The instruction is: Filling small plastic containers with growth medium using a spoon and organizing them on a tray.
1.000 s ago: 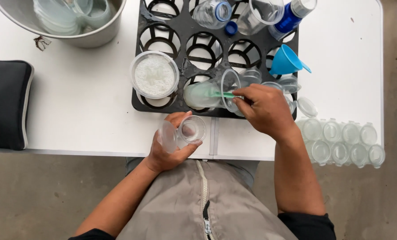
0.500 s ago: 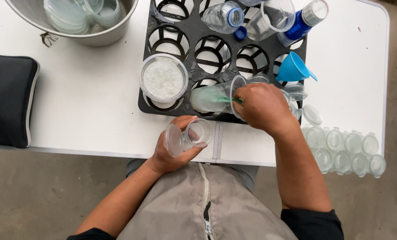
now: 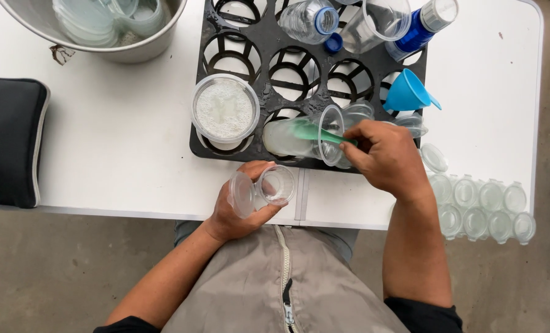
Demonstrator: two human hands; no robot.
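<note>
The left hand (image 3: 241, 209) gripped a small clear cup (image 3: 277, 185) with a hinged lid (image 3: 242, 195) flipped open, holding it over the near edge of the white worktop (image 3: 127, 142). The right hand (image 3: 382, 157) was closed around the handle of a green spoon (image 3: 315, 132), whose bowl reached into a clear plastic cup (image 3: 299, 139) lying on its side in the black tray (image 3: 259, 83). Beside that cup, in the tray's near left corner, sat a round tub of white powder (image 3: 225, 110). A blue funnel (image 3: 408, 94) rested at the tray's right edge. Near the worktop's near right corner lay a cluster of small lidded cups (image 3: 481, 206). A metal bowl (image 3: 145, 46) stood at the far left.
</note>
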